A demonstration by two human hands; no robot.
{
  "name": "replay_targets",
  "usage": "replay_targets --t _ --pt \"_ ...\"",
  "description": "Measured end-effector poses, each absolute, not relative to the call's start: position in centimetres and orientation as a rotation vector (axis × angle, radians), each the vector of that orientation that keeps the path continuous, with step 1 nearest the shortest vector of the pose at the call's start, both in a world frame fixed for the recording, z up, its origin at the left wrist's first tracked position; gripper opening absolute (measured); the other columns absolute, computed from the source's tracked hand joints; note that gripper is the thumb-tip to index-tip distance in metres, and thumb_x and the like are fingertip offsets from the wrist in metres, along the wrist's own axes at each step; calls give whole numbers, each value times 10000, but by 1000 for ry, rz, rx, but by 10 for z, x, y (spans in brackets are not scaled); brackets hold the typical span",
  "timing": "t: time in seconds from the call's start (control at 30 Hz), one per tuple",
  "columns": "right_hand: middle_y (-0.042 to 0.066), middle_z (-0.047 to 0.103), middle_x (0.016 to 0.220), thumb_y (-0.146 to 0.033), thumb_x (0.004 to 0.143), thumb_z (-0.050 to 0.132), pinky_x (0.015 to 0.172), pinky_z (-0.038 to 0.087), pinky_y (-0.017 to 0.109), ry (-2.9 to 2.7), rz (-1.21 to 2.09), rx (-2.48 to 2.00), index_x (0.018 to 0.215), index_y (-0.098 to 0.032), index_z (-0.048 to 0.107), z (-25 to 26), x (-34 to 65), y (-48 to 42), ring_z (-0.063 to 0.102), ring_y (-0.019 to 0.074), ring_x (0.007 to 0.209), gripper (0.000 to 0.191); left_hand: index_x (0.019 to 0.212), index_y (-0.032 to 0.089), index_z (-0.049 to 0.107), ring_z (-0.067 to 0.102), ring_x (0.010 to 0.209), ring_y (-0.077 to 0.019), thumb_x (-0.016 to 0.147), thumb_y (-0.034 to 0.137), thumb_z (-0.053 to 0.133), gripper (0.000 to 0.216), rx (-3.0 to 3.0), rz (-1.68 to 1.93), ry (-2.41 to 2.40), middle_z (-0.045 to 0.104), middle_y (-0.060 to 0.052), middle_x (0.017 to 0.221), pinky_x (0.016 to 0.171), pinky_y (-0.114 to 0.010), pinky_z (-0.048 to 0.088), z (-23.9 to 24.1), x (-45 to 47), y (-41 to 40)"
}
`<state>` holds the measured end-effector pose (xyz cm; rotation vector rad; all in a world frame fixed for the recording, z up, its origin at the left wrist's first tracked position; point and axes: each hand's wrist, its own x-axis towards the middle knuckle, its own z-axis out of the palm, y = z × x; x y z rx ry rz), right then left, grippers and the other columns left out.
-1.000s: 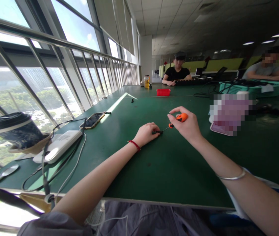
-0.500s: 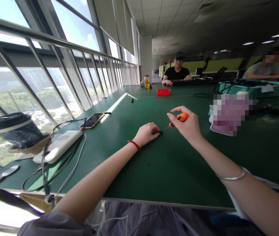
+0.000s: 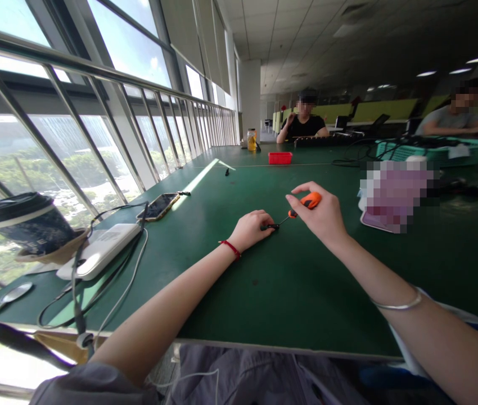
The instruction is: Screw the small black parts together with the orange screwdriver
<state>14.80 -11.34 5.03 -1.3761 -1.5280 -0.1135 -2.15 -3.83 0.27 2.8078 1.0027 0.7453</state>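
My left hand [image 3: 254, 229] rests on the green table, its fingers closed on a small black part [image 3: 271, 226] whose exact kind is too small to make out. In my right hand [image 3: 321, 211] is a screwdriver [image 3: 311, 199] with an orange and black handle, gripped between thumb and fingers. The screwdriver slants down to the left, and its thin shaft reaches the right end of the black part. Part of the handle is hidden behind my fingers.
Left on the table [image 3: 217, 304] are a phone [image 3: 158, 207], a white power strip [image 3: 106, 251] with cables and a lidded cup [image 3: 23, 225]. Farther off stand a red box [image 3: 280, 158], a jar [image 3: 251, 140] and a teal basket [image 3: 475, 151]. Two people sit beyond.
My hands, the screwdriver and the black part look almost unmoved; the handle has shifted very slightly. The person across the table has raised a hand from the tabletop toward the head.
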Motion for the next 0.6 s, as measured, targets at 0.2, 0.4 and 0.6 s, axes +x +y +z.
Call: replay_targets --t 0.2,0.4,0.6 --pt "-10 556 684 -333 712 569 674 415 313 -1596 -171 -1266 1017 -216 546 51 147 -114 522 162 599 328 852 193 638 581 830 -153 784 265 578 116 2792 734 1012 616 -8 860 698 -246 448 4 -22 -39" --pt "-27 525 591 -474 738 553 638 400 312 -1535 -194 -1361 1001 -222 545 54 146 -117 508 169 558 364 853 192 636 582 828 -151 786 260 569 117 2785 729 1012 615 -10 871 696 -247 452 4 -21 -40" --pt "2 557 647 -402 751 545 616 403 295 -1575 -94 -1313 896 -220 591 54 146 -118 511 166 590 238 850 193 634 580 826 -152 784 266 572 116 2794 740 1002 613 -8 862 695 -245 449 4 -22 -39"
